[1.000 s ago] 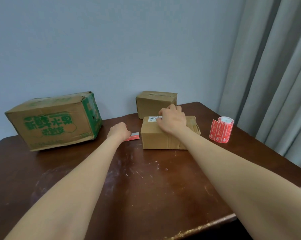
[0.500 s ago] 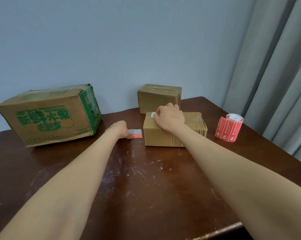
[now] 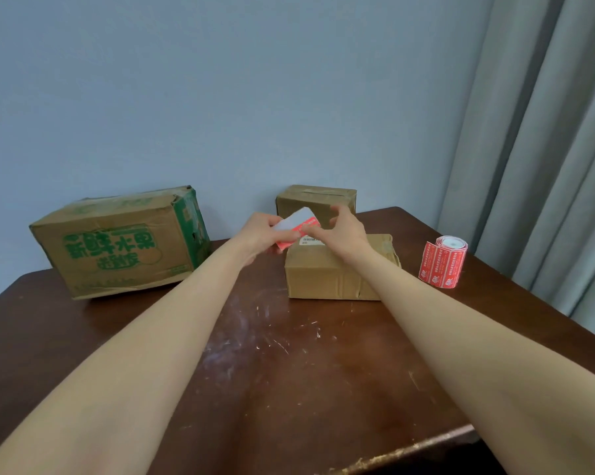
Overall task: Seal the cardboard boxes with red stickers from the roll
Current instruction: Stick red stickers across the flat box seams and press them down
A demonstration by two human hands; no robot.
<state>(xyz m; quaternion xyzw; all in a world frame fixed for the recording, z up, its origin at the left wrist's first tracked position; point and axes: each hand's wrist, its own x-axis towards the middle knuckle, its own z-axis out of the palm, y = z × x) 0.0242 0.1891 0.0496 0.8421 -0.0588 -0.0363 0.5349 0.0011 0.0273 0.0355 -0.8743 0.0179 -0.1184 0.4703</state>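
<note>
A small brown cardboard box (image 3: 326,275) with a white label lies mid-table. Just above its left end, my left hand (image 3: 260,233) and my right hand (image 3: 344,231) both pinch a red sticker (image 3: 297,226) with its white backing raised and partly peeled. A second small box (image 3: 314,200) stands behind, against the wall. The red sticker roll (image 3: 443,262) sits upright to the right of the near box.
A large cardboard box (image 3: 118,240) with green print lies on its side at the left. The dark wooden table (image 3: 289,371) has white scuffs in the middle and a worn front edge. Grey curtains (image 3: 546,166) hang at the right.
My left hand lifted the sticker off the table beside the box. My right hand left the box top and took hold of the sticker too.
</note>
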